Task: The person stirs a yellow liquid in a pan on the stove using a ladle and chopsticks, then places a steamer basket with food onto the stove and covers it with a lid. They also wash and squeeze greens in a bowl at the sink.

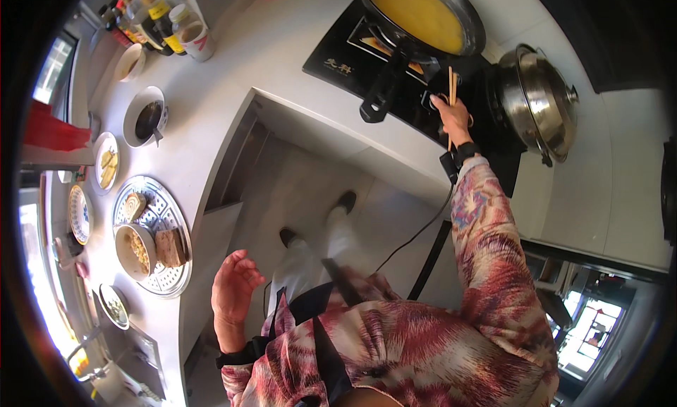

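Observation:
My right hand holds a pair of wooden chopsticks over the near part of the black gas stove, its thumb by the stove's control knob. Beyond it, a black frying pan with yellow liquid, which looks like beaten egg, sits on the burner. The pan's handle points back towards me. Right of my hand stands a lidded stainless steel pot. My left hand hangs in the air before my body, fingers loosely bent, holding nothing.
Along the left counter stand sauce bottles, a bowl of dark liquid with a spoon, a plate of yellow pieces and a perforated metal tray bearing a bowl and bread-like pieces. A cable hangs near my right arm.

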### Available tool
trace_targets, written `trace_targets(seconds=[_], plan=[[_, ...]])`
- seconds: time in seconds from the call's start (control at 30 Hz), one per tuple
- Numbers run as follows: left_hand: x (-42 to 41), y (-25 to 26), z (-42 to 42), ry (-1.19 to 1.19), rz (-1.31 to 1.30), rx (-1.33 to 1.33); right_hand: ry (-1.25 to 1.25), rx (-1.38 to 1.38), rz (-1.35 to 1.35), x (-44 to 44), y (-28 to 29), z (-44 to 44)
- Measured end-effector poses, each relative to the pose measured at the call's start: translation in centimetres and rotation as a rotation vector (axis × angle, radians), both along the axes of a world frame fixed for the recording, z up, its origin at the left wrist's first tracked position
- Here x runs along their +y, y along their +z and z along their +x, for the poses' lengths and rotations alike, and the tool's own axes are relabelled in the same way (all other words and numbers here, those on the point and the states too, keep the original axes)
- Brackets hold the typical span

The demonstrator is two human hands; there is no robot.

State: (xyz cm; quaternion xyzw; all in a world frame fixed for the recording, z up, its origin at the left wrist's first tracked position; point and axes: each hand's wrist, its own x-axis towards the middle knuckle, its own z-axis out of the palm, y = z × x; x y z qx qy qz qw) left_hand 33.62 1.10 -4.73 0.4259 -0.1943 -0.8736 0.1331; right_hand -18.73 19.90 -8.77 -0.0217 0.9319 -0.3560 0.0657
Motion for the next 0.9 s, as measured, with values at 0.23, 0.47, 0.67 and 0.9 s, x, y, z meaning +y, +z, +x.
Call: trace_targets(seconds=[0.23, 0.47, 0.67, 0.9], plan=[[0.7, -0.6, 0.1, -0.03, -0.026, 0.009, -0.005, 0.03, -0.033, 0.1, -0.3, 0.0], [0.5, -0.2, -0.1, -0.022, -0.047, 0.024, -0.015, 0.004, -0.096, 0.5, -0.9, -0.7], [0.3, 0.7, -0.9, -0.019, -0.049, -0.019, 0.025, 0.036, -0.15, 0.5, -1.7, -1.0], [0.6, 0.9, -1.3, -0.028, -0.042, -0.041, 0.076, -0.017, -0.197, 1.1, -1.2, -1.0]])
